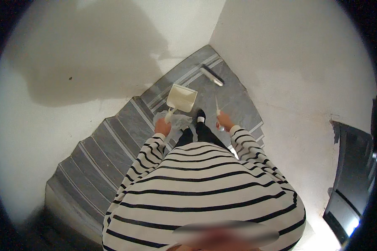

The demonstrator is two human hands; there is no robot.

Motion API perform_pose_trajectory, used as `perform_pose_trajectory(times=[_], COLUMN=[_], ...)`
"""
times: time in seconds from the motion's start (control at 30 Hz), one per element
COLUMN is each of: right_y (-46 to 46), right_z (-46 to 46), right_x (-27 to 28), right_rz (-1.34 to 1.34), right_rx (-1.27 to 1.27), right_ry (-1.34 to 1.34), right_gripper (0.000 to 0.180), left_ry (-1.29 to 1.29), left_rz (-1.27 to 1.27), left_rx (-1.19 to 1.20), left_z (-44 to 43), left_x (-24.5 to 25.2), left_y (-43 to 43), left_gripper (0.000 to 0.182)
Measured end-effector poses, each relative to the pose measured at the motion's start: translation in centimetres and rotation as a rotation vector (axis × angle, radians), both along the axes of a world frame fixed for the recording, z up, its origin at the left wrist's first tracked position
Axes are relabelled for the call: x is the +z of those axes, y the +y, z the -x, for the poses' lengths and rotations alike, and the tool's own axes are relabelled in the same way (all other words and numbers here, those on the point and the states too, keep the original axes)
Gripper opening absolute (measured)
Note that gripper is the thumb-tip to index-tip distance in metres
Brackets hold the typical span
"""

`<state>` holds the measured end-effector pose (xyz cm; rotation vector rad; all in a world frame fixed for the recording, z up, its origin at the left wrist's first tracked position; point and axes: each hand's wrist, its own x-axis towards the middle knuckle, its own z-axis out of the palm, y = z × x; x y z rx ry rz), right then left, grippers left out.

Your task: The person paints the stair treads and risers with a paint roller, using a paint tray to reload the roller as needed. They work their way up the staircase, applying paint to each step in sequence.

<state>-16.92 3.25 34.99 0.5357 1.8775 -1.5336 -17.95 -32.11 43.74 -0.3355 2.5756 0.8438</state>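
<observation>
My left hand (162, 126) grips the handle of a cream plastic dustpan (183, 97), whose pan is low in front of my feet. A thin clear plastic bag (180, 121) hangs about that hand, crumpled below the handle. My right hand (225, 121) is closed around the pale handle of a broom (212, 75). The broom's dark-and-white head is farther out, right of the dustpan, towards the corner. Just beneath my right hand shows a small red and clear object (220, 126), too blurred to name; whether I hold it cannot be told.
I stand on a grey tiled landing (232, 100) with white stripes. Stairs (110, 141) with striped edges run down along the left. Pale walls (286, 62) meet in a corner ahead. A dark glossy panel (352, 169) is at the far right.
</observation>
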Motion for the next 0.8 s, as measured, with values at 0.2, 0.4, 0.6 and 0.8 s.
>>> perform_pose_trajectory(times=[0.2, 0.4, 0.6, 0.8], right_y=[1.6, 6.9, 4.8, 1.0], right_z=[-5.3, -2.8, 8.9, 18.0], right_x=[6.6, 16.4, 5.4, 1.4], right_rz=[0.111, 0.314, 0.211, 0.057], right_rx=[0.086, -0.165, -0.183, -0.143], right_ry=[-0.129, -0.224, 0.118, -0.089], right_gripper=[0.029, 0.036, 0.033, 0.026], left_ry=[0.025, 0.046, -0.072, -0.223], left_rz=[0.054, 0.089, 0.232, 0.113], left_rx=[-0.006, 0.117, -0.039, 0.121], left_z=[-1.1, -1.5, -2.3, 0.2], left_x=[0.0, 3.2, 0.1, 4.2], left_y=[0.4, 0.9, -1.8, 0.4], left_gripper=[0.029, 0.032, 0.037, 0.044])
